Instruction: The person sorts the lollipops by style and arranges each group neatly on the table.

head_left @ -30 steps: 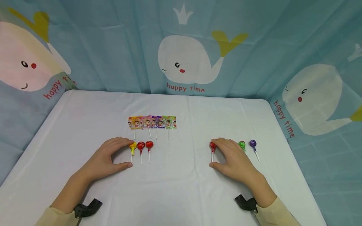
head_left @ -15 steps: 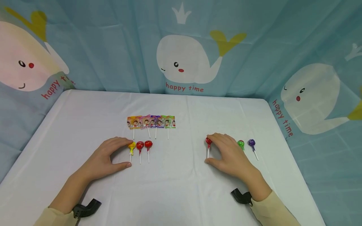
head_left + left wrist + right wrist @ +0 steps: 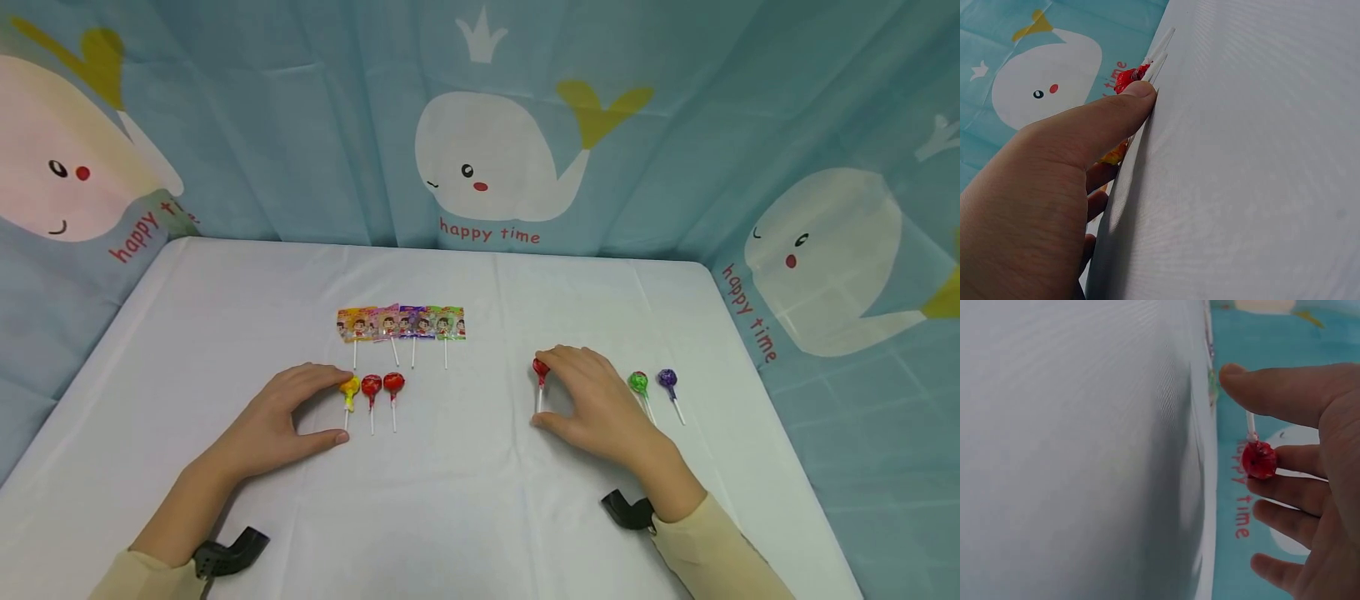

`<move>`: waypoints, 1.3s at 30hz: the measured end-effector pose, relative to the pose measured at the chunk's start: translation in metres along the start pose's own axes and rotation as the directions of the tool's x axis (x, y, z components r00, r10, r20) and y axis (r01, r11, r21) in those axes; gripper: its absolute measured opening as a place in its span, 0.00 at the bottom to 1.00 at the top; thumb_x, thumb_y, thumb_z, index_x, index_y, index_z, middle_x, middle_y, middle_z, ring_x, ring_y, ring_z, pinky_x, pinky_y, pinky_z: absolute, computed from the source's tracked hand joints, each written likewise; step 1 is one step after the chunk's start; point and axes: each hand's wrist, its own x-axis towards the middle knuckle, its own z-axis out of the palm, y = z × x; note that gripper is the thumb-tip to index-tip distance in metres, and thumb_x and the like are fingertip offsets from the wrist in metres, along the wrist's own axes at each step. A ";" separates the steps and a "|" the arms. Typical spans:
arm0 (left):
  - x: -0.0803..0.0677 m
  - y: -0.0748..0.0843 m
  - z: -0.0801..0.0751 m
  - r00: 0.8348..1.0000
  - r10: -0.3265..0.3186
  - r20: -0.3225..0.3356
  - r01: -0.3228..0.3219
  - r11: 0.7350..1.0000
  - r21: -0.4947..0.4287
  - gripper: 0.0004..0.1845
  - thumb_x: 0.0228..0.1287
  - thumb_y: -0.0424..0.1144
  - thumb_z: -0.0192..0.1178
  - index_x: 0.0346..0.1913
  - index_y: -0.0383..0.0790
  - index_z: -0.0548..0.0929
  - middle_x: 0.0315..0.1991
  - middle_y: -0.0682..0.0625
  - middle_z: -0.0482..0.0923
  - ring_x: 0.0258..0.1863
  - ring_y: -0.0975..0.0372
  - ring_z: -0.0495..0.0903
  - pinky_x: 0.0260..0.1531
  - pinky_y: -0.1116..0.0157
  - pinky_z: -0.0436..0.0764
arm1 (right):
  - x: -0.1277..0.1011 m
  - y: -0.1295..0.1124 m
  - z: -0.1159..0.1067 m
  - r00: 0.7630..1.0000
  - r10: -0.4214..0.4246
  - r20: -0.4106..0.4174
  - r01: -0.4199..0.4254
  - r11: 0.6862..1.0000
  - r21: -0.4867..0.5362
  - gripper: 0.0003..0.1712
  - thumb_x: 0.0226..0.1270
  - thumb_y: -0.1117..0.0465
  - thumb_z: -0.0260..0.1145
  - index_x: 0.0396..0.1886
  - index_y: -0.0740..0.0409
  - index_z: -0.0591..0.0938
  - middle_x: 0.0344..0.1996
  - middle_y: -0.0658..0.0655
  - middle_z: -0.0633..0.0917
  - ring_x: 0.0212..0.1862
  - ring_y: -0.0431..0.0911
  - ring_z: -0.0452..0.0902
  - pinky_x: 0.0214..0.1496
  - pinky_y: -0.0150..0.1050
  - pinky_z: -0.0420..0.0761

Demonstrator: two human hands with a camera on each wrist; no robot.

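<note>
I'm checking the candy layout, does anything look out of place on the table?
Mostly tidy. One red lollipop under the right hand sits apart, between the left trio and the green lollipop and purple lollipop.

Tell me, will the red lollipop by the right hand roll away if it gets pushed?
Probably only a little. The red lollipop has a round head, so it may swivel, but its thin white stick lies flat on the table and should stop it. It looks small and likely light, so the right hand would shift it easily.
</note>
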 end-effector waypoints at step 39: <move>0.000 0.000 0.000 1.000 0.002 -0.002 -0.002 1.000 -0.008 0.44 0.53 0.53 0.88 0.74 0.55 0.81 0.69 0.55 0.82 0.71 0.51 0.75 0.76 0.66 0.59 | 0.039 -0.026 0.011 0.994 -0.109 -0.003 0.109 0.994 0.015 0.45 0.60 0.48 0.85 0.75 0.57 0.79 0.70 0.55 0.81 0.75 0.52 0.73 0.83 0.57 0.63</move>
